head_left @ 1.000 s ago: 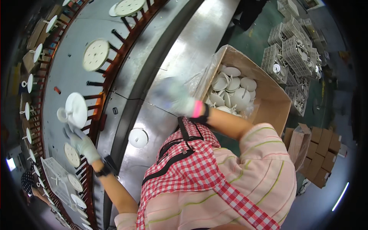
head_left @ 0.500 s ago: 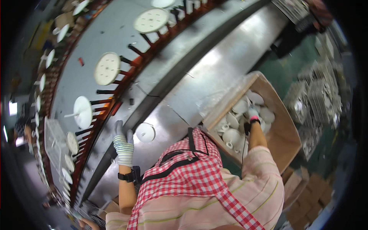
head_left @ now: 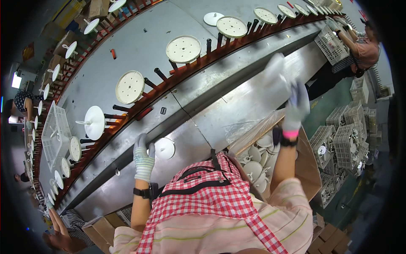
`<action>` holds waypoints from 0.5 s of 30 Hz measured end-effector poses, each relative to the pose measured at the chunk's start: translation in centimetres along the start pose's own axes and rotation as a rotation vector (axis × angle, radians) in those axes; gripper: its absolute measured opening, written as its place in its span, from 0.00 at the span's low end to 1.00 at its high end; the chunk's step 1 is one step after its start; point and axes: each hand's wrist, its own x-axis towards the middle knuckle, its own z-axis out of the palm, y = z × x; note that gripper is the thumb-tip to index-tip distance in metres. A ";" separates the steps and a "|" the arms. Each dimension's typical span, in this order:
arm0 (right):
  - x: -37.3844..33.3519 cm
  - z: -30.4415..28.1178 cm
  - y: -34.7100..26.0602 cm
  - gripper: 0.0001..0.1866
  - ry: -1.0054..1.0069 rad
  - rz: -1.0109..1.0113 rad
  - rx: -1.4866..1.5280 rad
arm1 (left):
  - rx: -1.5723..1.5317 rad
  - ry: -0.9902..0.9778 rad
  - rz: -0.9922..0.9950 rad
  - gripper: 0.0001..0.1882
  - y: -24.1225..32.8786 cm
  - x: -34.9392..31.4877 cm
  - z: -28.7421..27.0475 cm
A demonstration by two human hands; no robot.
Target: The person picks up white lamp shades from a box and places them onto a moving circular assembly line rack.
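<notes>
Held white disc point(head_left: 275, 72) in closed fingers of right hand point(head_left: 296, 103), above bench point(head_left: 237, 97) middle. Hovered left hand point(head_left: 144, 158) empty, fingers narrow, beside second disc point(head_left: 164, 148) at bench's front edge. Probably called for firm rim grip.

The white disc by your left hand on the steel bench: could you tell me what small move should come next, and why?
Probably lower the left hand onto the white disc and take hold. The gloved hand is empty beside it, while the right hand is raised, blurred, with something white.
</notes>
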 end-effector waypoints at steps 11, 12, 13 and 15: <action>15.6 23.0 -2.7 0.11 -0.691 -0.512 -0.800 | -0.247 0.063 0.151 0.22 1.5 3.0 -0.5; 15.5 23.0 -3.1 0.11 -0.692 -0.520 -0.801 | -0.282 0.046 0.142 0.22 1.7 3.2 -0.4; 15.3 23.2 -3.6 0.11 -0.686 -0.527 -0.721 | -0.310 0.030 0.132 0.21 1.8 3.5 -0.7; 14.7 23.2 -3.9 0.15 -0.758 -0.440 -0.464 | -0.297 -0.016 0.189 0.20 3.7 5.7 -1.3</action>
